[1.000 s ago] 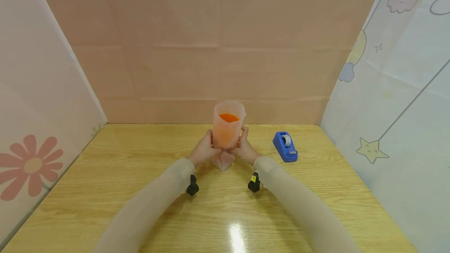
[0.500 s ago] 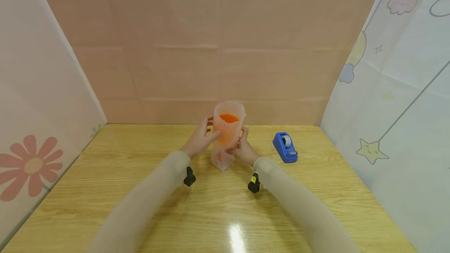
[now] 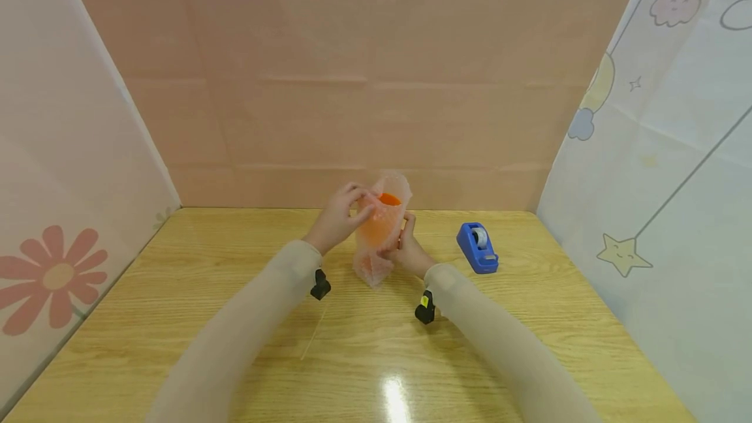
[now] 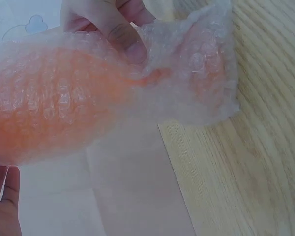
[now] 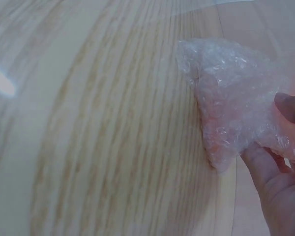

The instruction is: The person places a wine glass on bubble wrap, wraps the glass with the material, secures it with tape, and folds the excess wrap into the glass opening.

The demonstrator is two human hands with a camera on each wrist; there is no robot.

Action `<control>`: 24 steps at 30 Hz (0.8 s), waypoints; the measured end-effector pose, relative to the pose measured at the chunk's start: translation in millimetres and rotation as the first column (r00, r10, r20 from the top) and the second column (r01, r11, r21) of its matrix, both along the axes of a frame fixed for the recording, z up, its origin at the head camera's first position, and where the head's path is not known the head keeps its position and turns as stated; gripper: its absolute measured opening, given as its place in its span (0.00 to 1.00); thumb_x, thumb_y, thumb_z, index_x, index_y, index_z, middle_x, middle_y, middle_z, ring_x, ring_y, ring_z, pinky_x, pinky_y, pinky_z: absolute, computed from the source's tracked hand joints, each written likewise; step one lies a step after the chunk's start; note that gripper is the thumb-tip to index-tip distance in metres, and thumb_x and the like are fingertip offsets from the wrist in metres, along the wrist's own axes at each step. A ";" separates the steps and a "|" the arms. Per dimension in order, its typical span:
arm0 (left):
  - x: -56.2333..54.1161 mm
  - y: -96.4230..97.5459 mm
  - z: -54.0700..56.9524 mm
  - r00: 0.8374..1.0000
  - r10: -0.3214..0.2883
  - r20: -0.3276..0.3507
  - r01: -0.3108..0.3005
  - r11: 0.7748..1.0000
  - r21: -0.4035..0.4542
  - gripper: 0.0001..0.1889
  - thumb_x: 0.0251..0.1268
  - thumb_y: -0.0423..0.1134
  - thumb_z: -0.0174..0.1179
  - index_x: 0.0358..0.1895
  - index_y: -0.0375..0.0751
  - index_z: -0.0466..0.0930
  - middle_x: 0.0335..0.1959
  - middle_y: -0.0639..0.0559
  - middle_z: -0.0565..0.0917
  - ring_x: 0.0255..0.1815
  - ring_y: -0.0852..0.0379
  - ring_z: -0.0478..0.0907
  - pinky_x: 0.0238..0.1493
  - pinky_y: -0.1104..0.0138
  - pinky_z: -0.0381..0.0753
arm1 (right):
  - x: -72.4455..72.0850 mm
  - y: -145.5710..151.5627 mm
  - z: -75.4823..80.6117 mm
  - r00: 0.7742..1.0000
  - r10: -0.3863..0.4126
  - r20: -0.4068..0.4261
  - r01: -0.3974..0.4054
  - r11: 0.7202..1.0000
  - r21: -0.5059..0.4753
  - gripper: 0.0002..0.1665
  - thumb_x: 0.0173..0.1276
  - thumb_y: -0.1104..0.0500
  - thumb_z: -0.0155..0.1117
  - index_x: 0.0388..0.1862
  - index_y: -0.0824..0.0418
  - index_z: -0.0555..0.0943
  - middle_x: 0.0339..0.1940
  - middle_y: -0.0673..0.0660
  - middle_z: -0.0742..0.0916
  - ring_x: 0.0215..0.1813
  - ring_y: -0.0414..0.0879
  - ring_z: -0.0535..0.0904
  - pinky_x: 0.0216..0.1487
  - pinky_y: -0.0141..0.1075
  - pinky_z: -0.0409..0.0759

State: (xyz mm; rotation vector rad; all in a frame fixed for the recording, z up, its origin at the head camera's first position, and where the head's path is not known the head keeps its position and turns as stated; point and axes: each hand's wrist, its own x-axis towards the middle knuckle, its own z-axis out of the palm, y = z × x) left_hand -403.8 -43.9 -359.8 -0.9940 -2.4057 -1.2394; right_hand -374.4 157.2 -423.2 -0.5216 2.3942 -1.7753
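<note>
An orange goblet (image 3: pixel 390 200) stands upright in a sleeve of bubble wrap (image 4: pixel 64 98), its bowl, narrow stem and foot showing through in the left wrist view. My right hand (image 3: pixel 413 252) grips the wrapped goblet low down at the stem, thumb on the near side in the right wrist view. At the top left, my left hand (image 3: pixel 337 217) pinches the upper edge of the wrap between thumb and fingers, bending it in over the goblet's mouth. The wrap's lower end (image 5: pixel 226 98) flares around the foot, close over the table.
A blue tape dispenser (image 3: pixel 477 248) with a roll of clear tape stands to the right on the wooden table (image 3: pixel 194 279). A thin pale strip (image 3: pixel 314 338) lies near my left forearm. A backdrop rises behind the table, with patterned panels at both sides.
My left hand has left the lower part of the wrapped goblet and risen to its top edge. There the wrap's left side has folded inward. My right hand keeps its hold.
</note>
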 end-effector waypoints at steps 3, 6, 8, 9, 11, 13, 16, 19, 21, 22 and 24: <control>-0.9 1.6 0.4 1.000 0.004 -0.025 -0.005 0.999 -0.054 0.12 0.70 0.43 0.57 0.46 0.40 0.83 0.51 0.48 0.77 0.55 0.50 0.71 0.58 0.56 0.74 | -4.0 0.9 -6.0 1.000 0.006 -0.020 -0.006 1.000 0.007 0.50 0.63 0.73 0.63 0.65 0.58 0.35 0.64 0.76 0.70 0.58 0.59 0.77 0.51 0.33 0.78; -1.6 2.7 1.1 0.999 0.008 -0.053 -0.013 0.995 -0.102 0.12 0.72 0.43 0.55 0.44 0.39 0.84 0.49 0.48 0.78 0.54 0.51 0.70 0.56 0.58 0.74 | -10.5 2.2 -16.1 0.999 0.005 -0.038 -0.004 1.000 0.010 0.52 0.63 0.72 0.64 0.65 0.55 0.35 0.66 0.75 0.69 0.60 0.60 0.75 0.52 0.34 0.78; -1.8 3.6 1.7 0.995 0.002 -0.098 -0.015 0.990 -0.138 0.13 0.73 0.43 0.53 0.43 0.39 0.85 0.47 0.47 0.79 0.53 0.50 0.70 0.55 0.58 0.73 | -15.0 3.2 -23.0 0.999 0.000 -0.046 0.001 1.000 0.014 0.53 0.63 0.72 0.64 0.66 0.54 0.35 0.66 0.75 0.69 0.60 0.60 0.75 0.51 0.33 0.78; -1.8 4.1 2.0 0.992 -0.004 -0.125 -0.015 0.988 -0.154 0.14 0.74 0.43 0.53 0.41 0.39 0.86 0.46 0.47 0.79 0.52 0.49 0.70 0.55 0.57 0.73 | -15.6 3.3 -24.3 0.999 0.000 -0.053 0.001 1.000 0.012 0.53 0.63 0.72 0.64 0.66 0.54 0.35 0.65 0.75 0.69 0.60 0.60 0.75 0.50 0.33 0.78; -1.8 5.4 1.5 0.987 -0.009 -0.163 -0.022 0.982 -0.186 0.15 0.75 0.42 0.51 0.38 0.38 0.86 0.45 0.45 0.78 0.51 0.47 0.68 0.54 0.57 0.72 | -16.1 3.6 -26.3 0.998 0.003 -0.061 -0.003 1.000 0.002 0.52 0.62 0.73 0.64 0.65 0.54 0.35 0.64 0.75 0.70 0.58 0.60 0.76 0.49 0.32 0.78; -2.0 6.9 0.8 0.987 -0.002 -0.161 -0.031 0.980 -0.198 0.16 0.75 0.41 0.51 0.38 0.37 0.87 0.44 0.45 0.76 0.50 0.46 0.65 0.53 0.56 0.70 | -16.4 3.8 -27.1 0.998 0.002 -0.060 -0.003 1.000 -0.012 0.52 0.62 0.74 0.64 0.65 0.54 0.35 0.64 0.75 0.71 0.58 0.60 0.77 0.47 0.32 0.78; -2.9 9.0 0.0 0.996 0.039 -0.077 -0.052 0.983 -0.176 0.14 0.73 0.42 0.53 0.38 0.39 0.87 0.44 0.46 0.73 0.51 0.46 0.60 0.50 0.57 0.67 | -15.5 3.3 -26.1 0.998 0.006 -0.066 -0.007 1.000 -0.012 0.52 0.62 0.74 0.64 0.65 0.54 0.36 0.65 0.74 0.71 0.58 0.60 0.77 0.47 0.32 0.78; -4.5 10.9 0.8 0.997 0.078 0.026 -0.075 0.991 -0.111 0.10 0.69 0.41 0.58 0.40 0.41 0.86 0.41 0.48 0.76 0.50 0.47 0.60 0.48 0.59 0.67 | -14.5 2.5 -24.4 0.997 0.010 -0.077 -0.009 1.000 0.009 0.52 0.62 0.73 0.65 0.65 0.55 0.36 0.65 0.74 0.71 0.59 0.61 0.76 0.49 0.33 0.78; -5.7 11.7 1.5 0.993 0.095 0.072 -0.090 0.993 -0.073 0.07 0.67 0.41 0.60 0.38 0.43 0.84 0.38 0.50 0.78 0.48 0.50 0.63 0.47 0.60 0.68 | -14.1 2.2 -24.0 0.997 0.008 -0.081 -0.007 1.000 0.021 0.52 0.62 0.72 0.65 0.65 0.55 0.36 0.65 0.74 0.72 0.59 0.61 0.76 0.50 0.34 0.78; -6.1 11.9 2.0 0.991 0.102 0.089 -0.097 0.994 -0.058 0.06 0.65 0.41 0.62 0.36 0.43 0.82 0.36 0.51 0.78 0.46 0.51 0.64 0.46 0.61 0.68 | -14.0 2.2 -23.9 0.997 0.007 -0.080 -0.005 1.000 0.023 0.52 0.62 0.72 0.65 0.65 0.55 0.37 0.65 0.74 0.72 0.60 0.61 0.76 0.51 0.35 0.78; -6.6 11.9 2.9 0.989 0.110 0.100 -0.107 0.993 -0.042 0.06 0.64 0.42 0.63 0.32 0.45 0.79 0.33 0.52 0.79 0.44 0.52 0.65 0.44 0.63 0.69 | -14.0 2.4 -24.1 0.997 0.000 -0.081 0.002 1.000 0.030 0.52 0.62 0.72 0.65 0.65 0.55 0.37 0.65 0.74 0.72 0.60 0.61 0.76 0.51 0.35 0.78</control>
